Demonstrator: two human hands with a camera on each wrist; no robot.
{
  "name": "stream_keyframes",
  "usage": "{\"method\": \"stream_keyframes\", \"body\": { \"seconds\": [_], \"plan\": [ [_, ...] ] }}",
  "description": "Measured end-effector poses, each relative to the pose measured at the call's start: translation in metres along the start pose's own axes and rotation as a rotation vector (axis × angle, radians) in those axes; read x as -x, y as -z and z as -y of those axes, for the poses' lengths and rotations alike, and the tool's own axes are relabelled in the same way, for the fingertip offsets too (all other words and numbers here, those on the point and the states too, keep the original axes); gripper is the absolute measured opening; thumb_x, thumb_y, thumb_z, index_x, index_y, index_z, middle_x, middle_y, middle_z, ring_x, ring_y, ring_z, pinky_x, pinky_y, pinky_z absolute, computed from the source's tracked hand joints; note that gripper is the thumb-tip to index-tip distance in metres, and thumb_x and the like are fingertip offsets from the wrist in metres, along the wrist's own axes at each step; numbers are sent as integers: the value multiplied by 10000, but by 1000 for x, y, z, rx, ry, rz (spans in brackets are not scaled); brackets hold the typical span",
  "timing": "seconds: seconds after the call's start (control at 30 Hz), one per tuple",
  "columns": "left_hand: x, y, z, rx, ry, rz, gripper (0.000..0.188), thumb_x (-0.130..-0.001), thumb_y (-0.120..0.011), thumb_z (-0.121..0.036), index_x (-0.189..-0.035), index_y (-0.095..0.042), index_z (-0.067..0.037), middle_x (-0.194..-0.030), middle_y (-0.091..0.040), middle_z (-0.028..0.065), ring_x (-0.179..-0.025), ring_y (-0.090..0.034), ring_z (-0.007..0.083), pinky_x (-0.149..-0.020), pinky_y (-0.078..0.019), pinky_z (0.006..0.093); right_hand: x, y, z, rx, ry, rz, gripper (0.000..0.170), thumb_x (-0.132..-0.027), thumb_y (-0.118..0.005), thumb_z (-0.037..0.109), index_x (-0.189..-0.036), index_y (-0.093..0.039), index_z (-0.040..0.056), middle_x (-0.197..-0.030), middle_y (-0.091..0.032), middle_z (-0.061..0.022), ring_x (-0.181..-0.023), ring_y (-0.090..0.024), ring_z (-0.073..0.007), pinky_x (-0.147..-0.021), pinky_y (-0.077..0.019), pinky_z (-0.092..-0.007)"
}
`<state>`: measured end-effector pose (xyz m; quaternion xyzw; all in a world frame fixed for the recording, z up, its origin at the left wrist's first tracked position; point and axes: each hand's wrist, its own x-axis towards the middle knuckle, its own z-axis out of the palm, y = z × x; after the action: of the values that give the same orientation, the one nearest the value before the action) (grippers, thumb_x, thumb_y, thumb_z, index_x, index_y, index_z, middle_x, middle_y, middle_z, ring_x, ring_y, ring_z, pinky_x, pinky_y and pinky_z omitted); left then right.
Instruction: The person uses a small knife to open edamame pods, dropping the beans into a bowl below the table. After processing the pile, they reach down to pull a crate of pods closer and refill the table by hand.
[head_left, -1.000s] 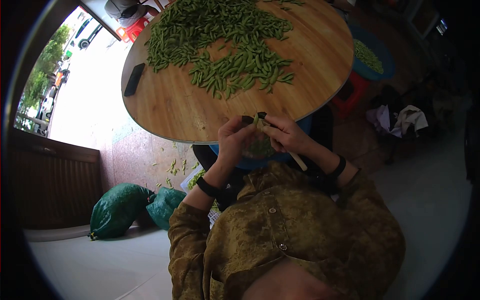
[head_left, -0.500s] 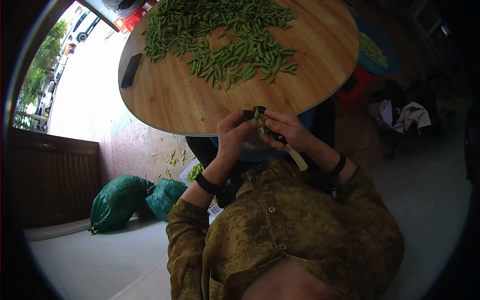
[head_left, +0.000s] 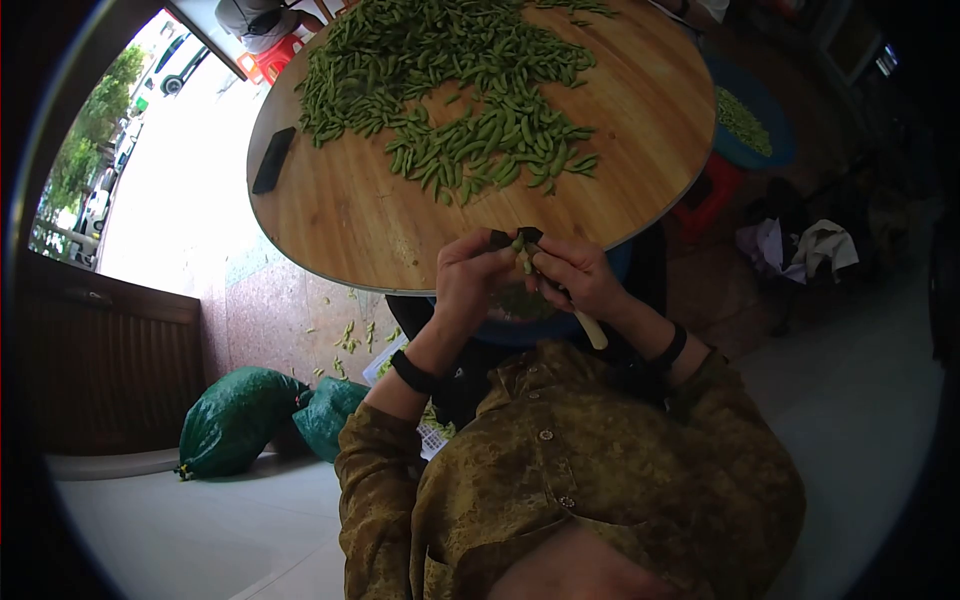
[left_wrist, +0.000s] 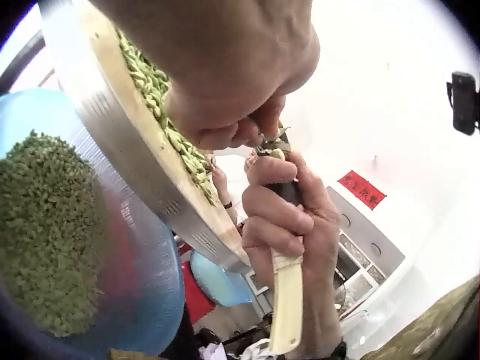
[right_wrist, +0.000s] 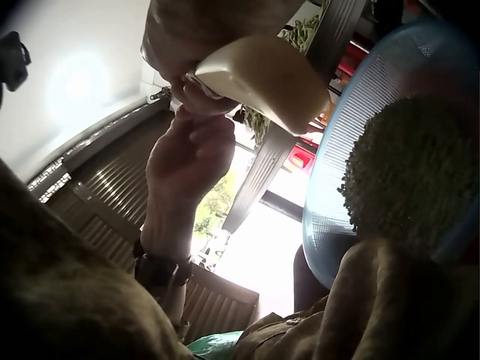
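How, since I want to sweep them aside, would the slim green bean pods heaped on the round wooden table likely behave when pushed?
The slim green bean pods would likely scatter rather than move together, as they lie loose. Each is probably light, being small and thin. Pushed far, they may slide off the round wooden table, since no raised rim shows.

Round wooden table (head_left: 350, 220) fills the top centre of the frame. On it lie a broad heap of green pods (head_left: 420, 50), upper middle, and a dark flat object (head_left: 274, 160), left. Floor (head_left: 270, 305), lower left, carries two green bags (head_left: 235, 420) and scattered pods (head_left: 347, 336).
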<state>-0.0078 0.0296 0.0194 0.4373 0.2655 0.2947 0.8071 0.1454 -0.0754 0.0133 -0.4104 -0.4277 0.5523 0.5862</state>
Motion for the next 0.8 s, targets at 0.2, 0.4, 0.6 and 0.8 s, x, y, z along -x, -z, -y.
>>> {"method": "stream_keyframes", "body": {
  "seconds": [0.2, 0.4, 0.6, 0.8],
  "plan": [
    [-16, 16, 1, 324, 321, 232, 64, -826, -588, -30, -885, -609, -16, -767, -591, 47, -618, -540, 99, -497, -389, 212, -13, 19, -15, 683, 547, 81, 166, -924, -521, 89, -1037, -553, -27, -771, -609, -70, -600, -561, -131, -497, -417, -284],
    [-13, -11, 6, -273, 122, -47, 12, -828, -566, -38, -822, -556, -41, -661, -538, 17, -535, -490, 90, -445, -353, 227, -6, 9, -9, 471, 170, -132, 170, -863, -602, 87, -993, -552, -11, -774, -586, -72, -669, -557, -143, -623, -450, -289],
    [49, 35, -17, -802, -156, 150, 112, -790, -586, -65, -786, -523, 28, -643, -589, 64, -575, -581, 198, -521, -437, 298, 18, 30, 3, 472, -23, -131, 243, -833, -657, 122, -1017, -559, -3, -809, -573, -81, -723, -551, -132, -636, -443, -290],
    [82, 124, 14, -1975, -171, -24, 133, -744, -539, -14, -854, -614, -24, -870, -584, 157, -888, -583, 345, -762, -473, 429, 24, 30, -11, 908, 430, 122, 277, -771, -701, 62, -979, -542, -30, -847, -574, -113, -669, -555, -230, -582, -443, -327]
  ]
}}
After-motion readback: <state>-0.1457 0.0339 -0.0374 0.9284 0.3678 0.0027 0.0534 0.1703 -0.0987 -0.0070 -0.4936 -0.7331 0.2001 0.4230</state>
